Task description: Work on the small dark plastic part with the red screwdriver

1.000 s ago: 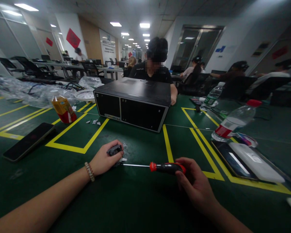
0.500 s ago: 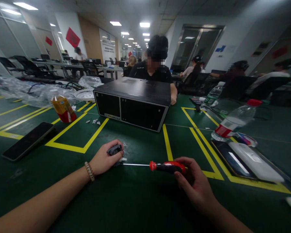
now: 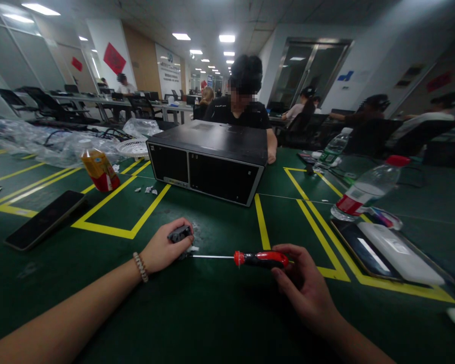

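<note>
My left hand [image 3: 167, 248] is closed around a small dark grey part [image 3: 180, 234] and rests with it on the green table. Its exact kind is hard to make out; a white tab pokes out beside the thumb. A screwdriver [image 3: 261, 260] with a red and black handle lies level, its thin shaft running left to the grey part. The tip is hidden at the part. My right hand [image 3: 302, 283] holds the end of the handle between thumb and fingers.
A black computer case [image 3: 208, 162] lies ahead, with a person [image 3: 237, 108] behind it. On the left are a phone [image 3: 45, 220], a drink bottle [image 3: 99, 167] and plastic wrapping [image 3: 34, 141]. A water bottle [image 3: 369, 189] and a white slab-shaped device [image 3: 398, 253] are at right.
The screwdriver handle has turned about its length, showing more red on top. My left hand and the grey part stay in place. A small pale item now shows at the far left edge.
</note>
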